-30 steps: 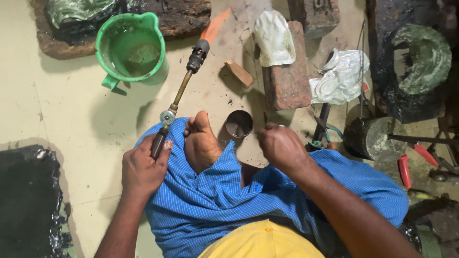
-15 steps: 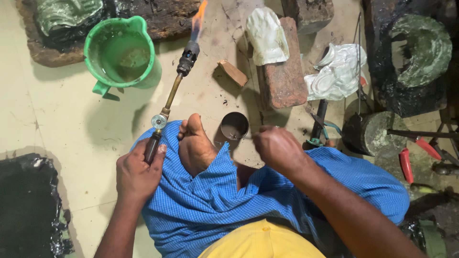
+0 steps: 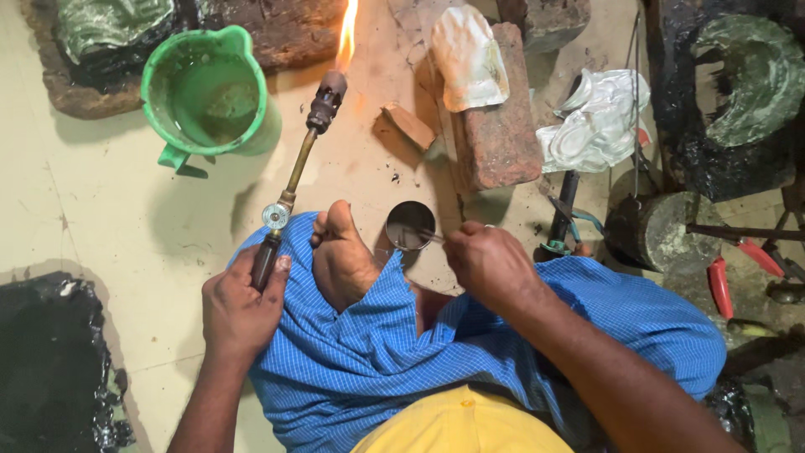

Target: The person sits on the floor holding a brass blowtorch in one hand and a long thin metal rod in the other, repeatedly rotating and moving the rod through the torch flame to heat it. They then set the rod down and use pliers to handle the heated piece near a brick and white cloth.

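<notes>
My left hand (image 3: 239, 306) grips the dark handle of a brass blowtorch (image 3: 293, 180). The torch points away from me and an orange flame (image 3: 345, 33) burns at its tip. My right hand (image 3: 486, 264) is closed on a thin metal tool whose tip reaches into a small round metal cup (image 3: 409, 225) on the floor. My bare foot (image 3: 340, 256) rests between the two hands, on blue checked cloth.
A green plastic jug (image 3: 205, 92) stands at the upper left. A red brick (image 3: 499, 126) with a pale shell-like piece (image 3: 468, 59) lies ahead, crumpled clear plastic (image 3: 595, 122) beside it. Red-handled pliers (image 3: 721, 285) and dark blocks crowd the right. A black slab (image 3: 50, 361) lies at the left.
The torch tip has swung further away from me and its flame now stands tall. My right hand has moved closer to the metal cup.
</notes>
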Available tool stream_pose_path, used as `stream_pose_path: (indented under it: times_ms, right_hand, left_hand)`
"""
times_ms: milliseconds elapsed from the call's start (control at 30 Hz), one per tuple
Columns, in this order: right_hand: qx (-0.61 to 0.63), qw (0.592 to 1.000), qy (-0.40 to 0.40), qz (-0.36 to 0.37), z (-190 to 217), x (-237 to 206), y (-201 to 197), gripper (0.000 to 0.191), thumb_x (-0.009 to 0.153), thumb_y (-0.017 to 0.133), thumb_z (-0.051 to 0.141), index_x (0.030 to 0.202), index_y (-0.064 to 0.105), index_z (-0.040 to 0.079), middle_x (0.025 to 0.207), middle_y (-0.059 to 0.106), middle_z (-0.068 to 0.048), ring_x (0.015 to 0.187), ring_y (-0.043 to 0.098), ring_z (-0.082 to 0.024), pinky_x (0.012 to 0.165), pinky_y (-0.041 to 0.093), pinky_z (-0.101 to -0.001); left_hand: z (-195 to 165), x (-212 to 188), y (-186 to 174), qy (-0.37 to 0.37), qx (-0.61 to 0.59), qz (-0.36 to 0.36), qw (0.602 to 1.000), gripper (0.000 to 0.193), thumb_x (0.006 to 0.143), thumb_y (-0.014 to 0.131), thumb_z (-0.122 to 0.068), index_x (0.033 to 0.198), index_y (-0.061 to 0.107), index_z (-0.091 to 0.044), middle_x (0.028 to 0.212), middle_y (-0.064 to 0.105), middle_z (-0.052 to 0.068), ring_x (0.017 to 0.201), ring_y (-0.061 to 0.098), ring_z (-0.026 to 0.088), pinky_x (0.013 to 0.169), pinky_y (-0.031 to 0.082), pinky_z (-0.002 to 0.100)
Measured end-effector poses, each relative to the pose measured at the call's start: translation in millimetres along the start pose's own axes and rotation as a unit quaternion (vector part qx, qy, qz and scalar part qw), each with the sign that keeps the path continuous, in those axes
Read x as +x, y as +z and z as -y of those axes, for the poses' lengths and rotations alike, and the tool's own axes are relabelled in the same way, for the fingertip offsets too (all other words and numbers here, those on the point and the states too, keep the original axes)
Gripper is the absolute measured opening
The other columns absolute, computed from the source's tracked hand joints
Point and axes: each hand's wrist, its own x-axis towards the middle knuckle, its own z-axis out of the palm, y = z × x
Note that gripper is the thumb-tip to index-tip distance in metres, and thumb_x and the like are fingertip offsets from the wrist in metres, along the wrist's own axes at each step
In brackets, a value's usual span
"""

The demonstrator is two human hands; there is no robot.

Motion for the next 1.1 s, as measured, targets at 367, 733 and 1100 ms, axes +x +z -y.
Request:
stream_pose_path:
  times_ms: [367, 733, 1100]
  right_hand:
    - [-0.009, 0.999, -0.033, 0.003, 2.2, -5.8, 17.7, 0.007, 0.082, 0.067, 0.010, 0.079, 0.067, 0.005, 0.079, 0.064, -0.015, 0.073, 0.066, -0.040, 0.066, 0.053, -0.0527]
    - [0.048, 0.998, -0.031, -0.041, -3.4, -15.6, 6.8, 0.005, 0.077, 0.072, 0.007, 0.080, 0.069, 0.006, 0.073, 0.062, -0.011, 0.067, 0.065, -0.035, 0.060, 0.054, -0.0458]
    - [0.006, 0.996, -0.078, -0.052, -7.7, -11.1, 16.4, 0.010, 0.081, 0.070, 0.008, 0.089, 0.067, 0.004, 0.075, 0.060, -0.014, 0.067, 0.064, -0.037, 0.060, 0.053, -0.0493]
  left_hand:
    - [-3.4, 1.8, 1.2, 0.022, -0.009, -0.005, 1.000, 0.031, 0.093, 0.072, -0.032, 0.112, 0.072, -0.007, 0.074, 0.070, 0.014, 0.066, 0.071, 0.031, 0.066, 0.055, 0.042]
    - [-3.2, 0.1, 0.2, 0.029, -0.014, -0.006, 0.999, 0.029, 0.095, 0.072, -0.032, 0.109, 0.071, -0.007, 0.076, 0.071, 0.013, 0.066, 0.071, 0.031, 0.065, 0.054, 0.042]
    - [-6.9, -0.6, 1.9, 0.014, 0.016, -0.008, 1.000, 0.028, 0.093, 0.073, -0.031, 0.109, 0.072, -0.008, 0.070, 0.067, 0.015, 0.062, 0.068, 0.034, 0.063, 0.053, 0.044]
